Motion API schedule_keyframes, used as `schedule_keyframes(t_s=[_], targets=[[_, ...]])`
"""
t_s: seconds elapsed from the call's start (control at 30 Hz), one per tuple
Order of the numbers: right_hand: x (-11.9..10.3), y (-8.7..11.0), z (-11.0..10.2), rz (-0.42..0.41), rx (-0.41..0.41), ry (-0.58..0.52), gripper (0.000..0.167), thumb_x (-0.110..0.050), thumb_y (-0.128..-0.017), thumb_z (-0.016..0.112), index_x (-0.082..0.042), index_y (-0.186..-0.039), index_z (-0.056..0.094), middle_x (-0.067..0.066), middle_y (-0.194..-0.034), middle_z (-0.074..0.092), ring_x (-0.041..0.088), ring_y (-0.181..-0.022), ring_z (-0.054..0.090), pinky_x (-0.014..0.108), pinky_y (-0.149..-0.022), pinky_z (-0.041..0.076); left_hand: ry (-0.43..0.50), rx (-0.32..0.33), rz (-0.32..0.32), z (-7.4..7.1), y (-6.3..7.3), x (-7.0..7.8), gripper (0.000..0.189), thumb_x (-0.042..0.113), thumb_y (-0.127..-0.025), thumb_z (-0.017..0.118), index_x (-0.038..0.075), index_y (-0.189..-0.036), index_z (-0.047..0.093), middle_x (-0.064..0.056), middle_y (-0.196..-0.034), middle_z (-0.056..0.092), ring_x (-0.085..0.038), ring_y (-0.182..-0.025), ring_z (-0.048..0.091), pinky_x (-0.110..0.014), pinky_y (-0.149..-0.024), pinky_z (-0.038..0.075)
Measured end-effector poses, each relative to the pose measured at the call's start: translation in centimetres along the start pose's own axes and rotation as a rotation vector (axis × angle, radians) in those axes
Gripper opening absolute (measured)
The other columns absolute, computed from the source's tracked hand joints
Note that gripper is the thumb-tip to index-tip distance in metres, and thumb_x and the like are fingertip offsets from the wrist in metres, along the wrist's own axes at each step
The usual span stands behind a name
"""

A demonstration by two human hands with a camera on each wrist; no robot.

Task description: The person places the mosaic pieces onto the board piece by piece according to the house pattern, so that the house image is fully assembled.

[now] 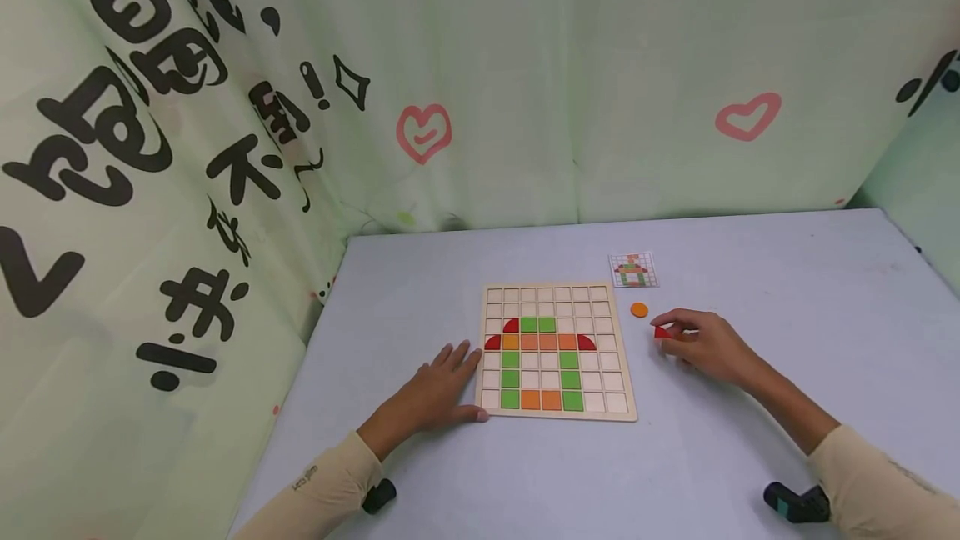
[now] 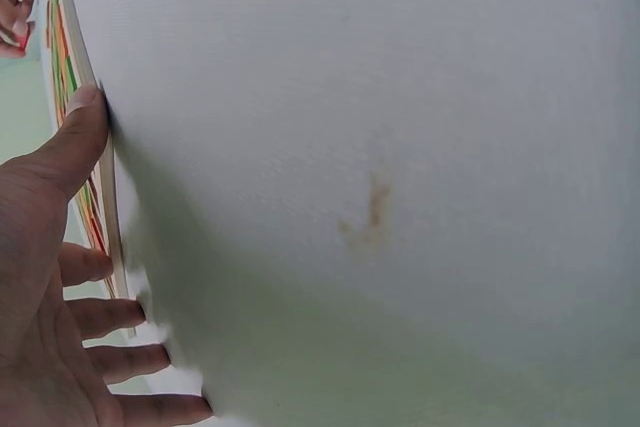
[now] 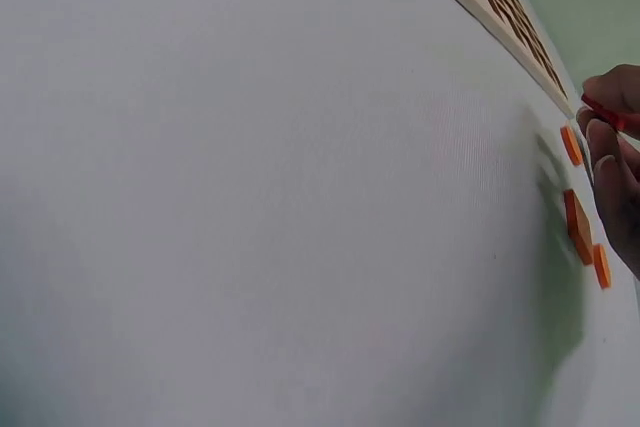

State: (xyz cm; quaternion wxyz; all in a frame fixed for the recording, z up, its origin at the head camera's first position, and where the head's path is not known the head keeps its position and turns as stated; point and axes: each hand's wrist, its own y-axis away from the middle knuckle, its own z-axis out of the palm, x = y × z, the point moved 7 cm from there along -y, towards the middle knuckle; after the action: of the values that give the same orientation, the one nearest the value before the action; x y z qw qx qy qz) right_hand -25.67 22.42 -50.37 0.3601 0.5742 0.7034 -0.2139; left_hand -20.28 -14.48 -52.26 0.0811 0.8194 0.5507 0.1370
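Observation:
A square wooden grid board (image 1: 558, 417) lies on the table with green, orange, yellow-orange and red tiles set in its cells. My left hand (image 1: 438, 390) rests at its left side, fingers straight, with the thumb at the lower-left corner. To the right of the board, my right hand (image 1: 708, 346) pinches a small red tile (image 1: 661, 332) between thumb and fingertips, held above the table. The red tile (image 3: 603, 113) shows edge-on in the right wrist view, partly hidden by the fingers.
An orange disc (image 1: 639, 310) lies just right of the board, below a small printed pattern card (image 1: 633, 270). Under the right hand, the right wrist view has an orange block (image 3: 577, 227) and another orange disc (image 3: 602, 266). Pale printed curtains (image 1: 570, 90) hang behind the table.

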Motion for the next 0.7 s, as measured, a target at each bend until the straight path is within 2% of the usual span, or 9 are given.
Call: schedule_keyframes(t_s=[0.17,0.33,0.47,0.7], targets=[[-1.4,-1.2,1.8,-0.006,-0.079,-0.030,0.038,-0.006,-0.089,0.067,0.001,-0.126,0.064,0.011,-0.096,0.065,0.018,-0.061,0.058,0.026,-0.055,0.050,-0.005,0.005,0.002,0.0,-0.1,0.0,0.098,0.065,-0.083,0.070,0.017,-0.159,0.031,-0.011,-0.164,0.031,-0.038,-0.150,0.030,-0.064,-0.105,0.043],[-2.7,-2.7,3.5,-0.055,-0.143,-0.035,0.040,-0.007,-0.087,0.071,0.001,-0.126,0.065,0.010,-0.097,0.065,0.017,-0.062,0.060,0.026,-0.057,0.052,-0.004,0.002,0.000,0.0,0.0,0.1,0.098,0.064,-0.083,0.071,0.017,-0.159,0.031,-0.011,-0.164,0.031,-0.038,-0.150,0.030,-0.064,-0.105,0.043],[-3.8,-3.9,4.5,-0.109,-0.157,-0.016,0.038,-0.009,-0.087,0.073,0.000,-0.124,0.067,0.009,-0.095,0.064,0.015,-0.069,0.058,0.025,-0.058,0.052,-0.002,0.000,-0.004,0.1,0.0,0.0,0.098,0.064,-0.083,0.071,0.017,-0.159,0.031,-0.010,-0.165,0.030,-0.037,-0.150,0.030,-0.064,-0.106,0.042],[-5.4,-5.8,5.8,-0.168,-0.154,0.040,0.036,-0.015,-0.087,0.076,-0.003,-0.120,0.069,0.002,-0.089,0.065,0.018,-0.084,0.054,0.025,-0.063,0.045,0.002,-0.002,-0.005,0.3,-0.2,-0.1,0.098,0.064,-0.083,0.070,0.017,-0.159,0.031,-0.010,-0.165,0.030,-0.037,-0.151,0.029,-0.064,-0.106,0.042]])
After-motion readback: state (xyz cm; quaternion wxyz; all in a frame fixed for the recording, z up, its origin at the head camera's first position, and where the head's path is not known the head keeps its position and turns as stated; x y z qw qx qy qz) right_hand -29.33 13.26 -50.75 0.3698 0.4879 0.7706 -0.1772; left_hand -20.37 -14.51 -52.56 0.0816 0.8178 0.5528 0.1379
